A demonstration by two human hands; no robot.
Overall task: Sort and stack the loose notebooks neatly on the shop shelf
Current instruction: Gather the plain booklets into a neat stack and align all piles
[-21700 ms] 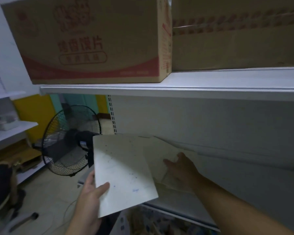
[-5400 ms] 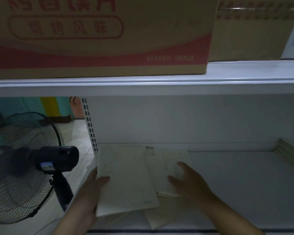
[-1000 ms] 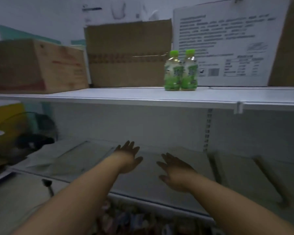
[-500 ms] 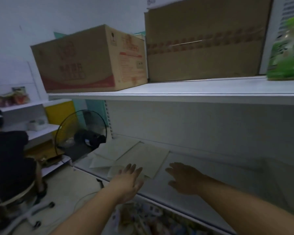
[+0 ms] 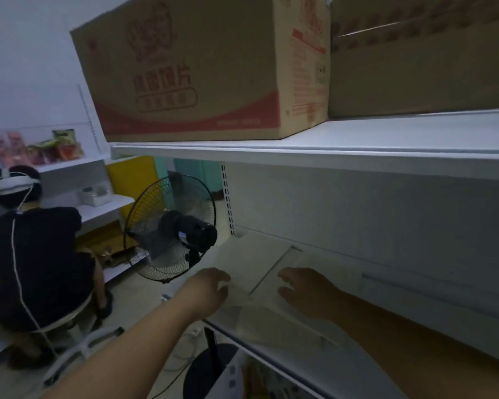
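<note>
The left hand (image 5: 211, 289) and right hand (image 5: 304, 293), both relaxed, touch three overlapping notebooks (image 5: 254, 260) on the shelf (image 5: 444, 292). Two boxes (image 5: 199, 70) stand above; one fan (image 5: 170, 231) beside.

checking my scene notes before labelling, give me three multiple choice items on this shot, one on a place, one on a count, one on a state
1. Where is the fan?
A. left of the notebooks, past the shelf end
B. on the upper shelf
C. right of the boxes

2. How many boxes show on the upper shelf?
A. one
B. two
C. four

3. How do the notebooks lie?
A. upright in a row
B. flat, overlapping and askew
C. packed inside a box

Answers:
1 A, the fan stands on the floor beyond the shelf's left end.
2 B, a printed box sits beside a plain one.
3 B, their edges cross at angles, so they form no neat stack yet.
</note>
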